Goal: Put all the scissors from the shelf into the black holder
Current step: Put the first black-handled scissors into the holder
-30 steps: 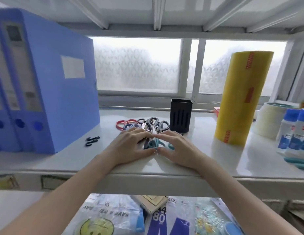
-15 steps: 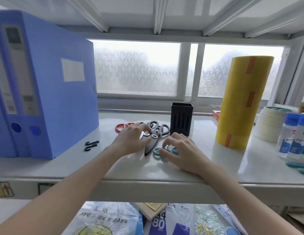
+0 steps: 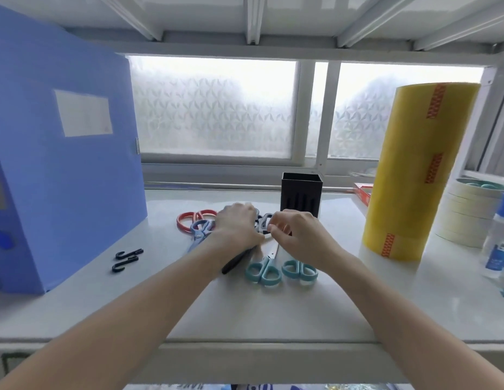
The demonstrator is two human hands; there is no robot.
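Note:
A black slotted holder (image 3: 301,197) stands upright at the back of the white shelf (image 3: 273,311). In front of it lies a pile of scissors. My left hand (image 3: 235,229) rests over black-handled scissors (image 3: 234,263), whose dark tip sticks out beneath my wrist. My right hand (image 3: 296,235) pinches the grey handle loops (image 3: 263,222) of that pair. Two teal-handled scissors (image 3: 263,273) (image 3: 300,270) lie nearest me, handles toward me. Red-handled scissors (image 3: 193,219) and blue-handled scissors (image 3: 200,230) lie left of my left hand.
Blue file boxes (image 3: 62,164) stand on the left with two black hooks (image 3: 127,258) beside them. A tall yellow tape roll stack (image 3: 417,170) stands at right, then cream tape rolls (image 3: 464,212) and glue bottles (image 3: 501,237).
Both hands moved farther back from the teal scissors onto the black-handled pair; the teal handles are now uncovered. The camera also came closer to the shelf.

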